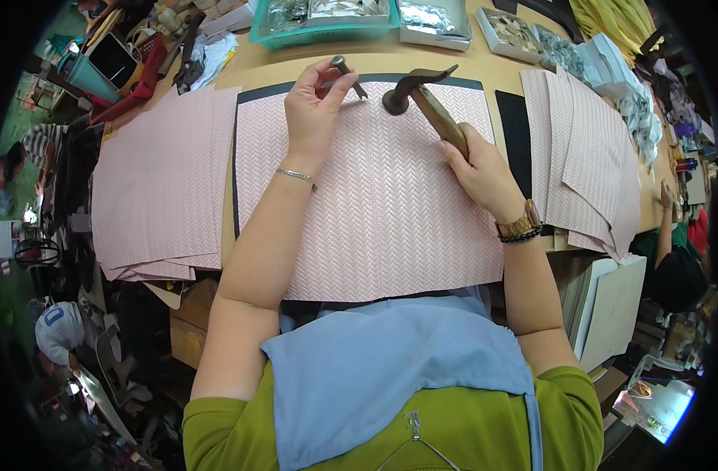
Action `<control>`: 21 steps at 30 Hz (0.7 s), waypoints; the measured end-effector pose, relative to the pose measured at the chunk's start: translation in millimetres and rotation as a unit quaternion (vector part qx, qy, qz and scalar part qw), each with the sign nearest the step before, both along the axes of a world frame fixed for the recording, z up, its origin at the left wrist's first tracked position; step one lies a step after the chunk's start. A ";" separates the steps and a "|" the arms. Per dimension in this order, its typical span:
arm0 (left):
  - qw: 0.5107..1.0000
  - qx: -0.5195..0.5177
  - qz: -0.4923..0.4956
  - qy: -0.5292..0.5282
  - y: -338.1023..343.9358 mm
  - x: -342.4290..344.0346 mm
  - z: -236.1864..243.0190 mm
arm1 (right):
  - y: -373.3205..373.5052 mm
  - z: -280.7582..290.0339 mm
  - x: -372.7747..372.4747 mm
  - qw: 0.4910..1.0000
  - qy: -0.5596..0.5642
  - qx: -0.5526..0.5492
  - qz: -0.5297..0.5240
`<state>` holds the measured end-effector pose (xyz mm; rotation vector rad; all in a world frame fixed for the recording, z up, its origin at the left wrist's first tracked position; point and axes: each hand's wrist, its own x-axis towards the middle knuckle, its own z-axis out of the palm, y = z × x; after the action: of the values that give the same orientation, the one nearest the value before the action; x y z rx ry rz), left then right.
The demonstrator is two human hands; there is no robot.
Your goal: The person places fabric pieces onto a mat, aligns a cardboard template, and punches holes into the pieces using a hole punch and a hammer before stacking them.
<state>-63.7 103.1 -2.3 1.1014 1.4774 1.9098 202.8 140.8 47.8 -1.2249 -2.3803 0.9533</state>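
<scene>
Pink woven panel (374, 235): laid flat at the middle of the table (264, 69), near edge reaching to the blue apron (390, 353).
Dark backing sheet (264, 91): under the panel, showing as a thin border along far and left edges.
Metal punch (359, 89): tilted, tip down by the far edge, close to the centre line — cannot tell if touching.
Left hand (316, 110): pinched narrow around the punch, thumb against fingers.
Hammer (436, 111): held over the panel, head just right of the punch — apart from it.
Right hand (484, 169): wrapped round the wooden handle, by the right edge.
Side room: tight at left, close against the left pink stack (162, 180); at right, black sheet (513, 133) between panel and right pink stack (590, 173).
Far room: strip of tabletop before the teal tray (327, 34) and white box (433, 41).
</scene>
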 end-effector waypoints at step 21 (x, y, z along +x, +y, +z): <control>0.997 -0.045 0.012 0.064 -1.1 14.0 9.5 | 0.2 -0.7 0.8 1.000 -0.006 0.001 -0.002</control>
<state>-49.8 102.0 7.2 1.1886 1.6362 1.7985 203.6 141.0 47.1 -1.2390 -2.3862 0.9443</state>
